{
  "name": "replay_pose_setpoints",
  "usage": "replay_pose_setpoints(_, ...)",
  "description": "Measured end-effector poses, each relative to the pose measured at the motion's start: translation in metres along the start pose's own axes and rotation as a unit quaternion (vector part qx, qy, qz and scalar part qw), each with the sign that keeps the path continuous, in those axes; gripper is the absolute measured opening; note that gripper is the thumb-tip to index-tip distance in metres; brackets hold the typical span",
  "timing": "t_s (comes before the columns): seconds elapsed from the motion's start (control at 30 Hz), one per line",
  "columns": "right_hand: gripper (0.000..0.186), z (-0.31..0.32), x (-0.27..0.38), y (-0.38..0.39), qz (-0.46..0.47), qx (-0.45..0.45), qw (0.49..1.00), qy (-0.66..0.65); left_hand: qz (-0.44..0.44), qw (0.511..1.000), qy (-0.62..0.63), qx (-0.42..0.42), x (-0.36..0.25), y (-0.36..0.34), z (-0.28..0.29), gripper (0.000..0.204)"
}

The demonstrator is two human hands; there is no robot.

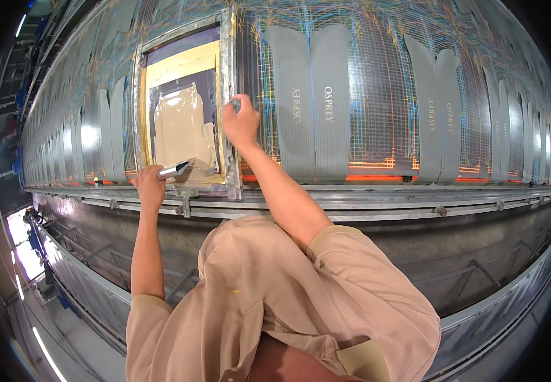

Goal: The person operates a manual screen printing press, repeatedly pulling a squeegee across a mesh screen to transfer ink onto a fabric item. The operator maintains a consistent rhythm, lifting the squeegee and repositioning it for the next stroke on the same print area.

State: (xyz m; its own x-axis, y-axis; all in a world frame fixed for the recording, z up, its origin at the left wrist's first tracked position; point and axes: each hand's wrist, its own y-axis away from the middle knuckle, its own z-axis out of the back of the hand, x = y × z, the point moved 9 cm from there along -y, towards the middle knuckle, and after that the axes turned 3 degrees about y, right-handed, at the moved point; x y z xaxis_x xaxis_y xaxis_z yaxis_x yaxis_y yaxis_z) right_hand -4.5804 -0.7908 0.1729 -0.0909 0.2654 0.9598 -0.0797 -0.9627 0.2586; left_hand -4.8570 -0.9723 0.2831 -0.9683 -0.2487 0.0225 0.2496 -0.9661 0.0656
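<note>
Left hand (150,183) holds scraper (173,170) at frame's (227,57) near end; right hand (242,124) grips its right side. Likely spreading paste (180,130); next stroke wants even pressure.

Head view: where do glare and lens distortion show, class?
In the head view, the long metal rail bows downward at mid-picture, and the corners go black; in the same view, white glints sit on the beige paste, and the bright opening at the left is washed out.
</note>
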Motion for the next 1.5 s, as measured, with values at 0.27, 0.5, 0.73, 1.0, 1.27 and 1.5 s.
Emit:
replay_pose_setpoints(0.27,0.026,-0.001,-0.004,-0.001,0.001,-0.033,0.999,0.009,0.007,1.0,0.004,0.016,0.002,-0.002,-0.003,0.03)
replay_pose_setpoints(0.5,0.028,0.0,-0.001,0.0,-0.01,-0.008,1.0,0.015,0.006,1.0,0.005,0.006,-0.001,-0.001,-0.001,0.029)
replay_pose_setpoints(0.73,0.028,-0.002,-0.002,0.0,-0.02,0.007,0.999,0.028,-0.005,1.0,0.02,-0.012,0.002,0.001,-0.002,0.031)
replay_pose_setpoints(1.0,0.026,-0.005,-0.011,-0.002,-0.004,-0.032,0.999,0.029,-0.001,1.0,0.014,-0.01,0.003,-0.001,-0.002,0.031)
replay_pose_setpoints(1.27,0.026,-0.001,-0.005,0.0,-0.01,-0.027,0.999,0.031,-0.009,0.999,0.03,-0.014,0.004,-0.005,-0.003,0.03)
replay_pose_setpoints(1.5,0.025,-0.003,-0.008,-0.001,0.008,-0.036,0.999,0.023,-0.01,1.0,0.024,-0.01,0.001,-0.007,-0.001,0.03)
